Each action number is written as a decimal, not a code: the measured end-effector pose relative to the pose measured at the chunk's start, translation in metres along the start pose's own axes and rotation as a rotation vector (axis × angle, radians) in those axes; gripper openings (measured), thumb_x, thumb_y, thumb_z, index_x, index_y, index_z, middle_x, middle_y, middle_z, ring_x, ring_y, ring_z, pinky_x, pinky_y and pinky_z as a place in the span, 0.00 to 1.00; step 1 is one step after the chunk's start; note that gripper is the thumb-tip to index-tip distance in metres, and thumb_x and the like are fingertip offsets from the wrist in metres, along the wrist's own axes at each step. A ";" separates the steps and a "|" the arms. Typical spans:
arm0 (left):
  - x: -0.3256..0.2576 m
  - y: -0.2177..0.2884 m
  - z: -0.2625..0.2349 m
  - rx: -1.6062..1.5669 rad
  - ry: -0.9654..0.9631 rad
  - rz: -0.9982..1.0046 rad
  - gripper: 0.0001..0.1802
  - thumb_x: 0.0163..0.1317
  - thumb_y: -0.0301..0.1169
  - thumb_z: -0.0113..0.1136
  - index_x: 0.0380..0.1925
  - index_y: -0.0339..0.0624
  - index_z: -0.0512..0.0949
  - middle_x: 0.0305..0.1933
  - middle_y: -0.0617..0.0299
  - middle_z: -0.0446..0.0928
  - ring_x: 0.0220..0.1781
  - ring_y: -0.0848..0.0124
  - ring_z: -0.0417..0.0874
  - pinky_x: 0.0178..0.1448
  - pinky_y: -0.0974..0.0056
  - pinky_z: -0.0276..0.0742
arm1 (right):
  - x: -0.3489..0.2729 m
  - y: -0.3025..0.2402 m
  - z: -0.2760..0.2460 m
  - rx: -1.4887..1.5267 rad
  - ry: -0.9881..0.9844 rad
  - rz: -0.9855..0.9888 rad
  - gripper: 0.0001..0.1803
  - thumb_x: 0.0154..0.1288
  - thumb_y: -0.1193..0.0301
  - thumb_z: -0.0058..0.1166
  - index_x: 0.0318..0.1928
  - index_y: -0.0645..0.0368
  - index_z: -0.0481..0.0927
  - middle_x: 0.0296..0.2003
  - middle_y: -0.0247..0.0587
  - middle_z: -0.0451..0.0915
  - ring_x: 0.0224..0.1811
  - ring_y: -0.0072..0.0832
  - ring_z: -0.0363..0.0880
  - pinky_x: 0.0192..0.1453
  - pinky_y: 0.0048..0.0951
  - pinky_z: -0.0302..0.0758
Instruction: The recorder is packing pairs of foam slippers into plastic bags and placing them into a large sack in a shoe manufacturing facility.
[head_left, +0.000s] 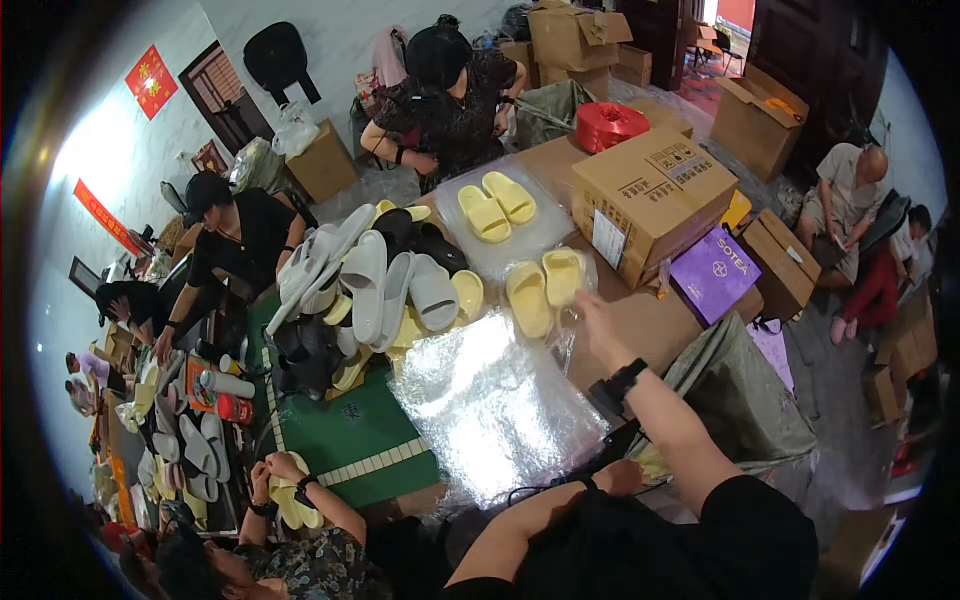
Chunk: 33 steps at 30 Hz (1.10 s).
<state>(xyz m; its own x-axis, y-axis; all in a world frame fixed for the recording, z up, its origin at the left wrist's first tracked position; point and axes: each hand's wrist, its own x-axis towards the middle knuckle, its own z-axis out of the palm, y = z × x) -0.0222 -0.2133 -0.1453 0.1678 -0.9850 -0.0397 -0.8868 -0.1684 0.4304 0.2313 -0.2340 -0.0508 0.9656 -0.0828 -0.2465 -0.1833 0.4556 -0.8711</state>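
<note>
My right hand (597,322), smeared by motion, is at the right edge of a clear plastic sheet or bag, beside a pair of pale yellow slide slippers (545,290). Whether its fingers hold the plastic does not show. Lower down, my left hand (622,477) is close to my body by the table edge, its fingers mostly hidden. A shiny stack of clear plastic bags (495,405) lies in front of me. Beyond the slippers, a second yellow pair (497,207) rests on more clear plastic. A heap of grey, black and yellow slippers (375,285) is piled to the left.
A cardboard box (652,205), a purple box (715,275) and a red roll (611,127) are at the far right. An olive sack (740,400) hangs beside my right arm. Co-workers stand across (445,110) and left (240,230); another's hands hold a yellow slipper (297,505).
</note>
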 end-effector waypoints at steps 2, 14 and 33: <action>0.003 -0.002 0.002 -0.097 0.082 0.040 0.14 0.51 0.31 0.50 0.38 0.41 0.74 0.32 0.54 0.76 0.38 0.58 0.77 0.43 0.57 0.72 | -0.023 -0.053 0.001 0.021 -0.081 -0.175 0.15 0.61 0.74 0.44 0.47 0.65 0.72 0.43 0.39 0.75 0.45 0.27 0.72 0.48 0.26 0.69; 0.016 0.009 0.000 -0.145 0.050 0.032 0.09 0.48 0.34 0.49 0.28 0.44 0.75 0.28 0.53 0.76 0.35 0.56 0.79 0.36 0.53 0.73 | -0.292 -0.143 -0.147 -1.351 0.821 -1.010 0.27 0.66 0.67 0.37 0.61 0.68 0.54 0.63 0.48 0.53 0.65 0.36 0.53 0.67 0.36 0.50; -0.095 -0.041 -0.098 0.304 0.443 -0.988 0.13 0.52 0.34 0.48 0.35 0.41 0.76 0.39 0.51 0.74 0.47 0.58 0.71 0.49 0.53 0.64 | -0.222 -0.011 -0.125 -1.322 0.131 -0.586 0.14 0.56 0.73 0.47 0.44 0.61 0.73 0.46 0.50 0.71 0.51 0.47 0.66 0.55 0.42 0.62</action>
<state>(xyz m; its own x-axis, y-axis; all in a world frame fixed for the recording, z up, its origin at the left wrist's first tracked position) 0.0410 -0.1090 -0.0706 0.9395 -0.3249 0.1085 -0.3384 -0.9294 0.1476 -0.0041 -0.3313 -0.0390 0.9501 -0.0779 0.3022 0.1214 -0.7998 -0.5879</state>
